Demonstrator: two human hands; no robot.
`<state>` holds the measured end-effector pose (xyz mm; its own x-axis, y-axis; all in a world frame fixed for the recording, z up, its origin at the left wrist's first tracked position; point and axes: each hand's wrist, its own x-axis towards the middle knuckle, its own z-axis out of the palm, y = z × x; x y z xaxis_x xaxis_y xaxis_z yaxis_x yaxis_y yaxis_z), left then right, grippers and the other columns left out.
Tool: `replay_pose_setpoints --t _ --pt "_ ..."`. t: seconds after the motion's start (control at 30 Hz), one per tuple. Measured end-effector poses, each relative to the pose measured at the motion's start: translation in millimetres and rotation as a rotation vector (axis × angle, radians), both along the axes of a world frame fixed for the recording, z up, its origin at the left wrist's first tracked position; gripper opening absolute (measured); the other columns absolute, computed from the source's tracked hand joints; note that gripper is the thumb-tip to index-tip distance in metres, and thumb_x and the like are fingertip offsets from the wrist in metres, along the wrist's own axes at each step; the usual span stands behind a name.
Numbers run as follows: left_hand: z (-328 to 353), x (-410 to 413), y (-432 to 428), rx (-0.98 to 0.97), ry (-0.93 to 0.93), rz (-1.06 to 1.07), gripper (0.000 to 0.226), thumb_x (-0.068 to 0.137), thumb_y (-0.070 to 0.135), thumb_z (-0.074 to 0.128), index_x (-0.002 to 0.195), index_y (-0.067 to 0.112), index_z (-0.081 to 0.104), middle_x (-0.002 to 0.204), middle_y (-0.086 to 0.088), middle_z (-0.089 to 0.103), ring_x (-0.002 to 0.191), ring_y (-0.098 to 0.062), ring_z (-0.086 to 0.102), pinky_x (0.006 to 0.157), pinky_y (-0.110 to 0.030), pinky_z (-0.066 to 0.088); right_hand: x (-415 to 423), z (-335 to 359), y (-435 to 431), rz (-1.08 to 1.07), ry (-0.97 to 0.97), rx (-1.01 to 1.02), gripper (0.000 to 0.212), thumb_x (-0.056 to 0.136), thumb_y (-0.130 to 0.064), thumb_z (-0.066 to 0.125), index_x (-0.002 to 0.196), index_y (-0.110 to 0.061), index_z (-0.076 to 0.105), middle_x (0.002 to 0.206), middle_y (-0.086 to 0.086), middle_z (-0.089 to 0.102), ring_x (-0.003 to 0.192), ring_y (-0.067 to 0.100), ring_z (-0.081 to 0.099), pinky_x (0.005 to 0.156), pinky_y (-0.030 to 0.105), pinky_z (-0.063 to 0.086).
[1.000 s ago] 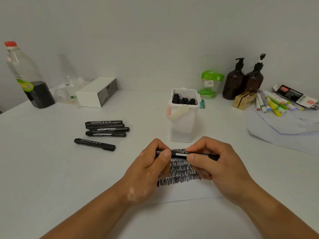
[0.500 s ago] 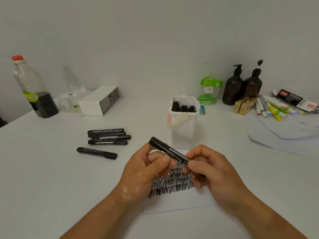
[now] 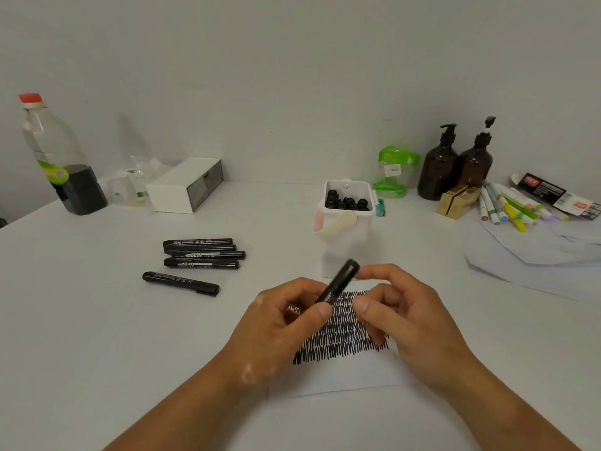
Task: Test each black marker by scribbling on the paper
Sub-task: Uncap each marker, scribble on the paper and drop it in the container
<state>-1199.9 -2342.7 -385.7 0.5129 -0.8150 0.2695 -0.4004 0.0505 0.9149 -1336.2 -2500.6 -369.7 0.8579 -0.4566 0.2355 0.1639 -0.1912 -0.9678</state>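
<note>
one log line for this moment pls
left hand: grips black marker, tilted over scribbled paper | right hand: at its upper end, contact unclear | five black markers: lying aside left

Above the paper [image 3: 341,379] the marker [image 3: 340,281] is blurry, its low end hides in the left hand [image 3: 279,327], and I can't tell if the right hand [image 3: 406,317] touches it.

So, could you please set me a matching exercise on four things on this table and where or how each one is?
Things:
1 marker
2 paper
3 white tub
4 brown pump bottles

States:
A stands full of black markers
B at the back right, by the wall
C gripped in the left hand, tilted
D covered with black scribbles

Pairs: 1-C; 2-D; 3-A; 4-B.
</note>
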Motion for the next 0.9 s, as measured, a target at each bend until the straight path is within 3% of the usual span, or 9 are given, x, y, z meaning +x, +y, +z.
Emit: replay_pose_setpoints --t 0.07,0.17,0.3,0.4,0.5,0.6,0.7,0.8,0.9 --pt "-1 1 2 0.052 -0.1 -0.005 0.018 0.092 0.042 0.064 0.107 0.036 0.071 0.086 0.008 0.07 0.071 -0.014 0.06 0.068 -0.034 0.05 -1 0 1 0.036 0.01 0.004 0.036 0.075 -0.04 0.074 0.11 -0.036 0.07 0.067 0.0 0.063 0.057 0.015 0.054 0.053 0.029 0.047" --pt "-2 2 3 0.088 -0.194 0.007 0.018 0.091 0.041 0.065 0.108 0.04 0.071 0.095 0.013 0.07 0.085 -0.013 0.064 0.074 -0.027 0.052 -1 -2 1 0.061 0.028 -0.065 0.019 0.081 -0.034 0.073 0.1 -0.033 0.074 0.066 -0.006 0.064 0.056 0.012 0.051 0.052 0.027 0.044" --pt "-2 4 3 0.11 -0.24 0.01 0.015 0.09 0.041 0.067 0.104 0.038 0.072 0.088 0.016 0.066 0.078 -0.005 0.06 0.067 -0.011 0.041 -2 -3 -3 -0.005 0.018 -0.143 0.007 0.082 -0.027 0.071 0.087 -0.026 0.076 0.061 -0.002 0.063 0.054 0.012 0.051 0.054 0.027 0.044" --pt "-2 8 5 0.089 -0.193 0.065 0.01 0.093 0.038 0.067 0.103 0.037 0.07 0.081 0.017 0.065 0.069 -0.001 0.056 0.064 -0.012 0.042 -11 6 -21 -0.151 -0.073 -0.14 0.012 0.077 -0.017 0.082 0.086 -0.023 0.077 0.058 0.004 0.062 0.052 0.016 0.05 0.053 0.026 0.044" --pt "-2 15 5 0.055 -0.112 0.182 0.01 0.092 0.04 0.066 0.101 0.037 0.069 0.075 0.008 0.06 0.065 -0.001 0.052 0.064 -0.017 0.046 -20 25 -42 -0.34 -0.162 -0.153 0.014 0.09 -0.008 0.071 0.09 -0.022 0.077 0.062 0.01 0.063 0.056 0.025 0.053 0.056 0.031 0.046" --pt "-3 20 5 0.031 -0.075 0.252 0.007 0.092 0.037 0.067 0.097 0.034 0.07 0.069 0.012 0.057 0.062 0.0 0.05 0.064 -0.016 0.045 -16 65 -51 -0.454 -0.255 -0.179 0.009 0.086 -0.02 0.071 0.087 -0.028 0.075 0.061 0.004 0.065 0.053 0.018 0.054 0.052 0.026 0.047" --pt "-5 22 5 0.023 -0.061 0.265 0.003 0.09 0.033 0.069 0.093 0.033 0.07 0.066 0.014 0.055 0.059 -0.001 0.048 0.063 -0.016 0.045 1 111 -57 -0.506 -0.26 -0.339 0.002 0.08 -0.031 0.073 0.082 -0.03 0.073 0.061 -0.002 0.069 0.05 0.011 0.055 0.051 0.025 0.046" --pt "-6 22 5 0.03 -0.081 0.271 0.002 0.09 0.031 0.071 0.09 0.033 0.071 0.064 0.014 0.053 0.057 -0.001 0.047 0.06 -0.016 0.044 30 145 -67 -0.553 -0.151 -0.568 0.005 0.084 -0.032 0.076 0.082 -0.03 0.072 0.066 -0.005 0.071 0.055 0.009 0.059 0.059 0.028 0.05" --pt "-6 22 4 0.034 -0.099 0.271 0.007 0.09 0.026 0.071 0.087 0.032 0.072 0.061 0.016 0.053 0.055 -0.001 0.046 0.057 -0.015 0.043 61 160 -71 -0.572 0.035 -0.832 0.006 0.085 -0.038 0.073 0.085 -0.032 0.071 0.075 -0.017 0.068 0.066 -0.005 0.062 0.058 0.01 0.042"
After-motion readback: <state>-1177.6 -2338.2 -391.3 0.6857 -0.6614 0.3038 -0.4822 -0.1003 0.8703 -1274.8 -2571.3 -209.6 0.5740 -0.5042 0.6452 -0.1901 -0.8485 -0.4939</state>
